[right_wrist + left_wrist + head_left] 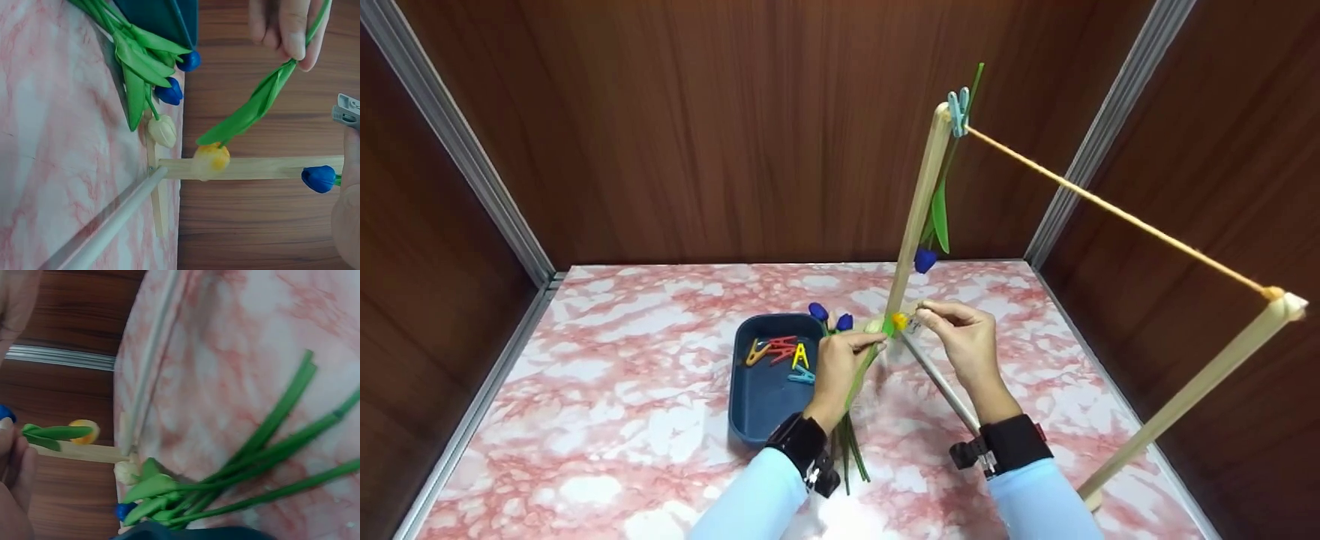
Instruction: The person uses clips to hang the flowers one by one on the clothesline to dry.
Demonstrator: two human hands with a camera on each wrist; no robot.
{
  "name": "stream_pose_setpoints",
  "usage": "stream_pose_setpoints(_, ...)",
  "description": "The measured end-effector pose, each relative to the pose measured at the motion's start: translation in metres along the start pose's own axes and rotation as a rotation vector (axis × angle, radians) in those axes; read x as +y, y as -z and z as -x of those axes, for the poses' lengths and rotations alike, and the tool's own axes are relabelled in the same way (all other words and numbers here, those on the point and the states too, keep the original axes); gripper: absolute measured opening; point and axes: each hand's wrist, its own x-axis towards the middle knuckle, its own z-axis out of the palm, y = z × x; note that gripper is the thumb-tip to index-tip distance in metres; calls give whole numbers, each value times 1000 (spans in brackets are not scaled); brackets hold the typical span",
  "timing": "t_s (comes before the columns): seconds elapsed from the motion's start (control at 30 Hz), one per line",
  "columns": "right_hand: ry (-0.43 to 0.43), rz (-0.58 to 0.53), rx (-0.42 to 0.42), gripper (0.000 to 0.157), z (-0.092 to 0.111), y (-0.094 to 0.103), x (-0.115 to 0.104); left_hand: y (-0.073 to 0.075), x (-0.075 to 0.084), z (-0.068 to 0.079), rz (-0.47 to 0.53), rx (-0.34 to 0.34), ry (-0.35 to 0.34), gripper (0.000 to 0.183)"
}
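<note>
My left hand (840, 367) pinches the green stem of a yellow tulip (211, 160), whose head points down with its leaves lying along the stem. Beside it, my right hand (964, 337) holds a small grey clothespin (347, 111) between thumb and fingers, close to the yellow tulip in the head view. From the far end of an orange cord (1110, 208), a blue tulip (925, 261) hangs head down, clipped by a light blue clothespin (958, 111). Under my left forearm lie more tulips, including a white tulip (162, 131) and a blue one (169, 91).
A dark blue tray (739, 405) left of my left hand holds several red, yellow, orange and blue clothespins (782, 351). The cord runs between two wooden posts (919, 217), joined low down by a pale rod (941, 384). Brown wood-grain panels (735, 135) enclose the marbled table (607, 420).
</note>
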Motion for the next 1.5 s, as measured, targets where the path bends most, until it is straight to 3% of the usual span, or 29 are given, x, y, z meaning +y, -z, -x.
stream_pose_setpoints(0.2, -8, -21, 10, 22, -1, -5, -22, 5, 14, -16, 0, 13, 24, 13)
stream_pose_setpoints(0.4, 39, 3, 44, 22, -2, -7, -37, 8, 29, -30, 104, -4, 64, 8)
stream_pose_setpoints(0.57, 142, 52, 121, 19, -4, -7, -63, 12, 45, -44, 161, -2, 162, 13)
stream_pose_setpoints(0.77, 305, 80, 139, 15, -11, -12, -101, 13, 64, -67, 92, 63, 108, 22)
stream_pose_setpoints(0.97, 388, 152, 199, 14, -23, -19, -142, 3, 85, -91, 166, 75, 59, 22)
stream_pose_setpoints(1.13, 415, 199, 315, 10, -38, -23, -177, -8, 104, -112, 185, 65, 77, 19)
stream_pose_setpoints(1.33, 478, 173, 443, 10, -64, -28, -220, -21, 121, -134, 172, 49, 101, 17)
stream_pose_setpoints(1.5, 408, 123, 515, 8, -93, -30, -244, -30, 129, -151, 171, 50, 106, 17)
